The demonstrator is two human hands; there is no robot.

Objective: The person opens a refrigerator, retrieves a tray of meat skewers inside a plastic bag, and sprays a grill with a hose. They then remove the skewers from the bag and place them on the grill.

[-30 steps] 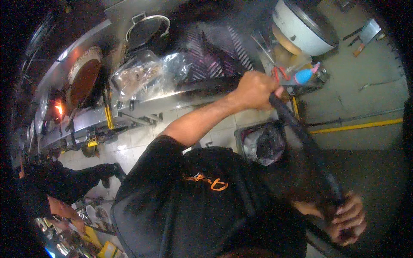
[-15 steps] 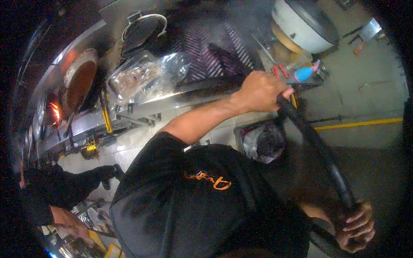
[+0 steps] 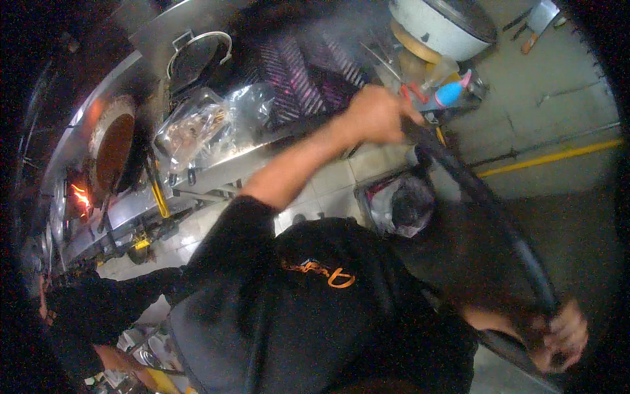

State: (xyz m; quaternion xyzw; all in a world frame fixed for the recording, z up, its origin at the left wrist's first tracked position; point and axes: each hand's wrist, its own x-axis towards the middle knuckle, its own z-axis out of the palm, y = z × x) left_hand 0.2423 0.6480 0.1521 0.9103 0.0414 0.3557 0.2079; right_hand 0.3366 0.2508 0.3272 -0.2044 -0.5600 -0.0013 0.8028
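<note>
A thick black hose (image 3: 489,207) runs slantwise across my right side, and both of my hands are closed round it. My left hand (image 3: 380,113) grips its far end by the corner of the grill (image 3: 295,75), with the arm stretched forward. Lower down, my right hand (image 3: 561,336) is wrapped round the near part of the hose and looks slightly blurred. Beside my left hand lie red-handled tongs (image 3: 415,92) and a blue bottle (image 3: 449,94). Pinkish glow and haze show at the slotted grill.
Left of the grill are a clear bag of food (image 3: 197,128), a round pan (image 3: 200,59), and a wide wok (image 3: 113,151) near a flame (image 3: 81,199). A large white pot (image 3: 440,29) stands far right. A lined bin (image 3: 400,207) sits below. Another person's dark sleeve (image 3: 85,308) is at left.
Both hands still hold the hose. My right hand has moved a little right and up; the surroundings have shifted as the view turned. The other person's arm has moved closer to me.
</note>
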